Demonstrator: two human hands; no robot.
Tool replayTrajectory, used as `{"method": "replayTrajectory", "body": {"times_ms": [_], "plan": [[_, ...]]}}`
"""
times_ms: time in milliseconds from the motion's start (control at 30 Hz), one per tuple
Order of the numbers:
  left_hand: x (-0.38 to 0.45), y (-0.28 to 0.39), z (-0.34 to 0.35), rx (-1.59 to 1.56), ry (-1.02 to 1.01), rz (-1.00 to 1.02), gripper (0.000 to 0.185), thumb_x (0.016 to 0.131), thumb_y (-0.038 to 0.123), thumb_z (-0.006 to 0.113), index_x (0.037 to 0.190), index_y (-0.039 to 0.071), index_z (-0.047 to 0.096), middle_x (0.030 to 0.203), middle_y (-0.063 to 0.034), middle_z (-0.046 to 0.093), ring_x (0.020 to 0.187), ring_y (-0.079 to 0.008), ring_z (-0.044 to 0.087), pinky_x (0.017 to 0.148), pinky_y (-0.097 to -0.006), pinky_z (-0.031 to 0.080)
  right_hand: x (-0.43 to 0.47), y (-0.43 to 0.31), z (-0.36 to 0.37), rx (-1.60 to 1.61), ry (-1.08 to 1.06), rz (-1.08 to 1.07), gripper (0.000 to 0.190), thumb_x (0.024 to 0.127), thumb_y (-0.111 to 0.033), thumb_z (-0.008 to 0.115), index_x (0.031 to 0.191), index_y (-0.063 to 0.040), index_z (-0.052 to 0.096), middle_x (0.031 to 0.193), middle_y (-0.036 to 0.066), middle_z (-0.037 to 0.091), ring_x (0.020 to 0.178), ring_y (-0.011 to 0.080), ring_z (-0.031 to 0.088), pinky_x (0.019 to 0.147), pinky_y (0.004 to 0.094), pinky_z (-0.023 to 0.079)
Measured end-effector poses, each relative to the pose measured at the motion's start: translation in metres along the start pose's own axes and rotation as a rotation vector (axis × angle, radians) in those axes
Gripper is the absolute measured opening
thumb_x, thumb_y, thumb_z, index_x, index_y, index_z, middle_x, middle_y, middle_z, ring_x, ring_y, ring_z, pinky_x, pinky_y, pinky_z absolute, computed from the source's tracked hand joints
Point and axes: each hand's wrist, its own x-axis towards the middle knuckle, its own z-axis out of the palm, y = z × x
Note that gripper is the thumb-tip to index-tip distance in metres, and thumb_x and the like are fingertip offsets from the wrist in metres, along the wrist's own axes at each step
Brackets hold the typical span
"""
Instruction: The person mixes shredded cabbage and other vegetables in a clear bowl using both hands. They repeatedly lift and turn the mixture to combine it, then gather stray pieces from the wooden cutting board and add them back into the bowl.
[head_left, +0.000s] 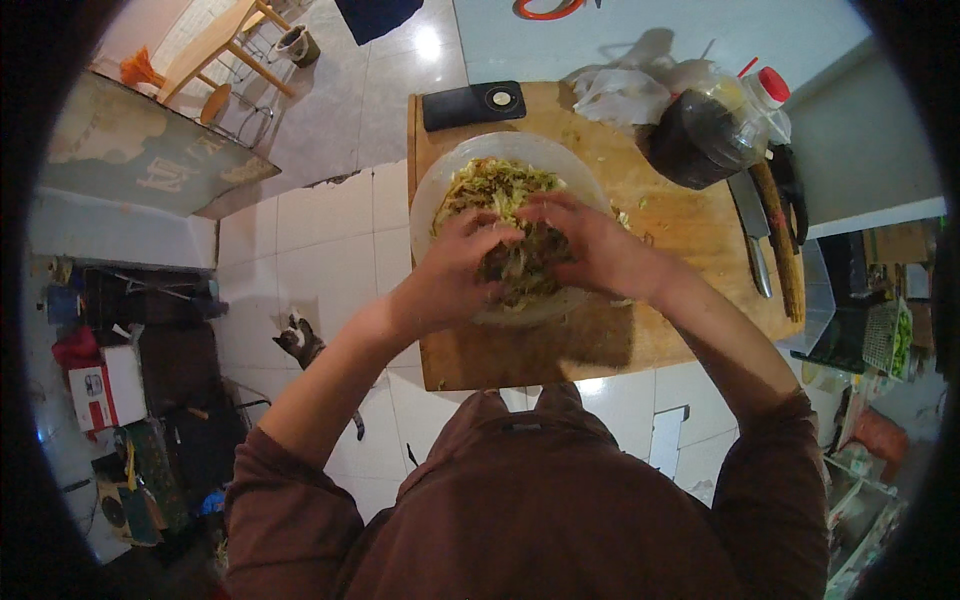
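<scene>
A wide, pale plastic bowl (429, 180) stands on the wooden tabletop (675, 315) in front of me. Shredded cabbage mixed with darker bits (499, 184) fills much of it. My left hand (465, 259) reaches in from the left with curled fingers, and my right hand (589, 240) reaches in from the right. Both hands are in the mixture, facing each other, and some shreds lie between them. Motion blurs the fingers, so whether either hand grips any shreds is unclear. A few loose shreds lie on the wood right of the bowl.
Behind the bowl lies a black phone (472, 106). A plastic bag (621, 97) and a large jug of dark liquid (705, 135) stand at the back right. A knife (752, 232) and a wooden rod (778, 240) lie along the right edge. A cat (300, 340) is on the floor at left.
</scene>
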Motion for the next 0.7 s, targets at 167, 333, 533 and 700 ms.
{"method": "replayTrajectory", "body": {"times_ms": [167, 333, 533, 700], "plan": [[-0.003, 0.001, 0.015, 0.338, -0.013, 0.036, 0.069, 0.066, 0.003, 0.076, 0.131, 0.014, 0.054, 0.138, -0.0230, 0.040, 0.125, -0.0445, 0.044, 0.107, -0.0475, 0.039, -0.004, -0.004, 0.017, -0.374, -0.080, 0.078, 0.074, 0.064, -0.004, 0.077, 0.132, -0.013, 0.048, 0.137, 0.023, 0.045, 0.117, 0.0456, 0.053, 0.097, 0.0508, 0.047], [0.016, -0.016, 0.032, 0.320, 0.004, -0.029, 0.066, 0.065, -0.001, 0.071, 0.127, 0.014, 0.055, 0.126, -0.0229, 0.045, 0.119, -0.0463, 0.045, 0.098, -0.0512, 0.043, 0.010, 0.012, 0.032, -0.412, -0.051, 0.144, 0.062, 0.071, -0.005, 0.071, 0.129, -0.012, 0.050, 0.129, 0.022, 0.050, 0.103, 0.0426, 0.060, 0.088, 0.0499, 0.051], [0.025, -0.011, 0.020, 0.305, 0.294, 0.192, 0.063, 0.066, -0.004, 0.066, 0.126, 0.014, 0.057, 0.126, -0.0241, 0.047, 0.118, -0.0480, 0.046, 0.098, -0.0507, 0.044, 0.021, -0.012, 0.016, -0.453, 0.222, 0.025, 0.055, 0.078, 0.001, 0.060, 0.131, -0.011, 0.051, 0.127, 0.020, 0.053, 0.109, 0.0429, 0.057, 0.093, 0.0479, 0.050], [-0.004, -0.010, 0.013, 0.339, 0.044, 0.087, 0.068, 0.070, -0.008, 0.064, 0.134, 0.011, 0.053, 0.133, -0.0243, 0.047, 0.129, -0.0426, 0.043, 0.111, -0.0467, 0.034, -0.001, 0.007, 0.009, -0.261, 0.055, -0.092, 0.058, 0.076, 0.003, 0.059, 0.133, -0.009, 0.053, 0.134, 0.021, 0.052, 0.121, 0.0427, 0.052, 0.101, 0.0458, 0.046]]}}
